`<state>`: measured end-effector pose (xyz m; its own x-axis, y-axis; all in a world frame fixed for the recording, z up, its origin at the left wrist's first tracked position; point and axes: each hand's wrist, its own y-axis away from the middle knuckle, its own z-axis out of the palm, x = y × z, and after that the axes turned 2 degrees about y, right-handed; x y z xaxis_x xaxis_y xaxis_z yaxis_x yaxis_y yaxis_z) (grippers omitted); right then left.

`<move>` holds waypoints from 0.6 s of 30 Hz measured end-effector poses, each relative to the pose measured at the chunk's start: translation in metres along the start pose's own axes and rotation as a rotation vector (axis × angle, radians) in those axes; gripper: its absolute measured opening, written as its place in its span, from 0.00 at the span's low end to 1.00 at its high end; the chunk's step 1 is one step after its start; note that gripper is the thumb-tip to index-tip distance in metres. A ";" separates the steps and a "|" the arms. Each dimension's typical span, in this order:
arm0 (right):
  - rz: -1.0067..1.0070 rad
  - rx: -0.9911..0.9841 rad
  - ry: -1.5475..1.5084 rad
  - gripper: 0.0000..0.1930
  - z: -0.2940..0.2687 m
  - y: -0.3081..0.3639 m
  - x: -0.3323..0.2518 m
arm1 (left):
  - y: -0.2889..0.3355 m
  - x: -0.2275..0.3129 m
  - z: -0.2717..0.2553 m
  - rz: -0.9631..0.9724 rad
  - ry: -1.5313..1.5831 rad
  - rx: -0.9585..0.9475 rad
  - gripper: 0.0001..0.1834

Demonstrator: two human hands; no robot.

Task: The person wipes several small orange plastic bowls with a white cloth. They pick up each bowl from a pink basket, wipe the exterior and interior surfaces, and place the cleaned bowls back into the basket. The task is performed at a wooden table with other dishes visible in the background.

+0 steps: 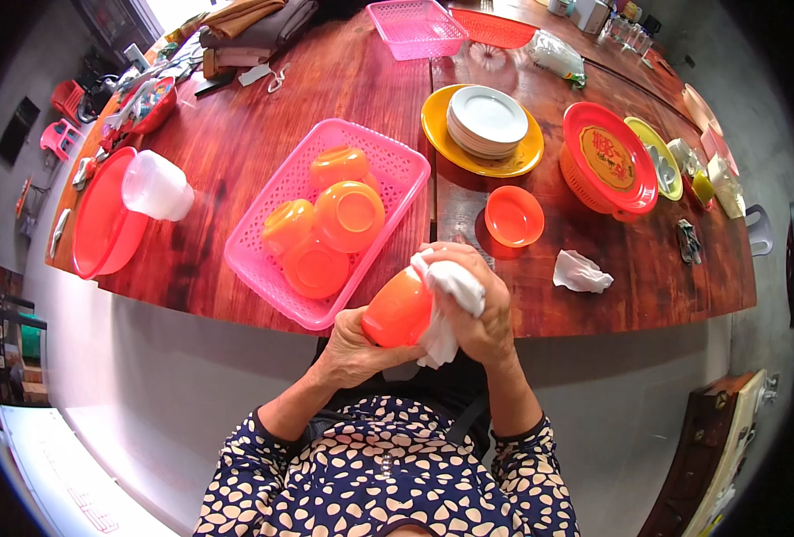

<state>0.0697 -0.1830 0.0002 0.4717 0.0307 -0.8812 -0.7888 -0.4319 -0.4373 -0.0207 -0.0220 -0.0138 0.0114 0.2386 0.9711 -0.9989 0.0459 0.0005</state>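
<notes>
My left hand [354, 351] grips the base side of an orange bowl [399, 309], which is tilted on its side just off the table's front edge. Pressed against the bowl's mouth is a white tissue [442, 338], and my right hand [479, 309] is closed around it. Left of my hands, a pink perforated basket [263, 285] holds several orange bowls [350, 215], stacked in a loose heap. One more orange bowl [514, 217] stands upright on the table beyond my right hand. A crumpled white tissue [582, 271] lies to its right.
A yellow plate [433, 134] carries a stack of small white plates [488, 115]. Farther right is a red lidded basket [608, 157]. At the left, a red basin [106, 219] touches clear plastic containers [157, 185]. Another pink basket [418, 27] sits at the far side.
</notes>
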 end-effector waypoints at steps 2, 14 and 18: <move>0.310 0.033 -0.140 0.11 -0.002 0.000 -0.002 | -0.001 0.002 0.001 0.043 0.022 0.031 0.18; -0.285 -0.078 0.358 0.23 0.017 0.006 -0.030 | 0.005 -0.006 -0.003 0.012 0.086 0.013 0.16; 0.143 0.062 -0.187 0.15 -0.004 0.005 -0.009 | 0.004 0.003 -0.001 0.038 0.035 0.000 0.20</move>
<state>0.0629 -0.1889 0.0063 0.2770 0.1420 -0.9503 -0.8679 -0.3875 -0.3109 -0.0246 -0.0200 -0.0107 -0.0251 0.2737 0.9615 -0.9987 0.0362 -0.0364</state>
